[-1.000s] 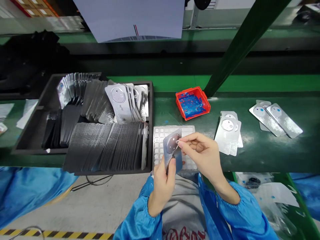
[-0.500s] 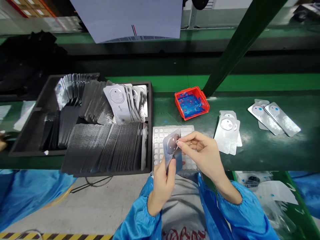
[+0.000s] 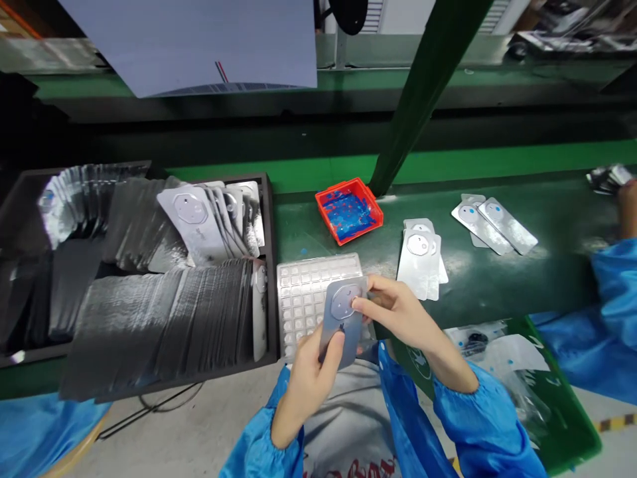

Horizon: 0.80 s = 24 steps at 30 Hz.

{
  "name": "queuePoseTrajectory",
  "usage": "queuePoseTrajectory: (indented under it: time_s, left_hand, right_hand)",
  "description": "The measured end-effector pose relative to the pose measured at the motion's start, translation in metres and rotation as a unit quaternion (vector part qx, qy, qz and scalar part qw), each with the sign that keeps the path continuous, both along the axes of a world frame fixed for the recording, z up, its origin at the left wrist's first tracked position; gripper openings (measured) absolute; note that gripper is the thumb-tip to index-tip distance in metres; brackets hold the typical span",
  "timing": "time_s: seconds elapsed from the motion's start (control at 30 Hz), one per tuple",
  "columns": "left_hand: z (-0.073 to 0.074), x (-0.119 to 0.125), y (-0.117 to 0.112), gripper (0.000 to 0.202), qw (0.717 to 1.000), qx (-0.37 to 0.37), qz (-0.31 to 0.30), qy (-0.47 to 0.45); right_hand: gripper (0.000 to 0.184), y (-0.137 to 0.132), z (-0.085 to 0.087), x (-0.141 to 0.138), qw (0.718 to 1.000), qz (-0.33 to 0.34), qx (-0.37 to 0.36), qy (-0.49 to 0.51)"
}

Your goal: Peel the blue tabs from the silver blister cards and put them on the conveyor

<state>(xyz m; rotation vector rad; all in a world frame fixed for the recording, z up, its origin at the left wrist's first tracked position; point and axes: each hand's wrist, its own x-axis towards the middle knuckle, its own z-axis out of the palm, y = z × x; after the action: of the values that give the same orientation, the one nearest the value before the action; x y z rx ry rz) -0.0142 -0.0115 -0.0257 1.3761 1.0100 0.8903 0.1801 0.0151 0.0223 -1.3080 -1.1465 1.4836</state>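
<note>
My left hand [image 3: 311, 378] is closed round the lower part of a flat silver panel [image 3: 346, 342] with rounded corners, thumb across its front. The panel leans upright and carries an octagonal outline with small holes near its top. My right hand [image 3: 398, 309] grips the panel's upper right edge, its thumb pressed on the octagon and its fingers partly hidden behind. Whether a small part sits under that thumb is hidden. Behind the panel lies a clear plastic tray [image 3: 301, 289] with rows of small square pockets.
A dark box [image 3: 271, 265] at left holds many upright panels [image 3: 169, 325]. Beyond the tray sits a red bin [image 3: 351, 212] with small blue pieces. Loose panels [image 3: 421, 262] and another pile [image 3: 492, 222] lie right. A green post [image 3: 413, 99] rises behind; a co-worker's sleeve [image 3: 614, 285] shows far right.
The view has swung right. My right thumb, which pinched a small round piece at the octagon, now presses flat against the panel. The panel faces me more squarely.
</note>
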Motion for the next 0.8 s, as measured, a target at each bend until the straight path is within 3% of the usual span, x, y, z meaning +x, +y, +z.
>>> queuePoseTrajectory:
  time_s: [0.13,0.23,0.3,0.4,0.53,0.57,0.67,0.8]
  left_hand:
    - [-0.002,0.017,-0.004,0.047,0.994,-0.093,-0.046,-0.025]
    - [-0.001,0.028,-0.006,0.045,0.983,-0.143,-0.101,-0.063]
    - [0.000,0.035,-0.006,0.042,0.981,-0.144,-0.109,-0.070]
    - [-0.002,0.051,0.001,0.039,0.990,-0.095,-0.090,-0.046]
    - [-0.014,0.089,0.018,0.047,0.998,0.009,-0.059,0.014]
    - [-0.018,0.100,0.023,0.050,0.998,0.025,-0.052,0.020]
    - [-0.025,0.132,0.037,0.056,0.999,0.005,-0.047,0.017]
    - [-0.028,0.158,0.053,0.052,0.997,-0.051,-0.053,0.002]
  right_hand:
    - [0.046,-0.014,-0.001,0.025,0.989,-0.139,0.044,-0.038]
    - [0.047,-0.010,-0.001,0.062,0.950,-0.284,0.083,-0.099]
    - [0.049,-0.002,-0.004,0.089,0.930,-0.327,0.081,-0.145]
    - [0.047,0.013,-0.016,0.119,0.902,-0.338,0.053,-0.263]
    - [0.054,0.017,-0.033,0.128,0.789,-0.343,-0.014,-0.510]
    - [0.056,0.016,-0.037,0.125,0.772,-0.327,-0.043,-0.543]
    - [0.055,0.013,-0.043,0.111,0.766,-0.275,-0.103,-0.572]
    - [0.057,0.026,-0.047,0.102,0.777,-0.275,-0.134,-0.550]
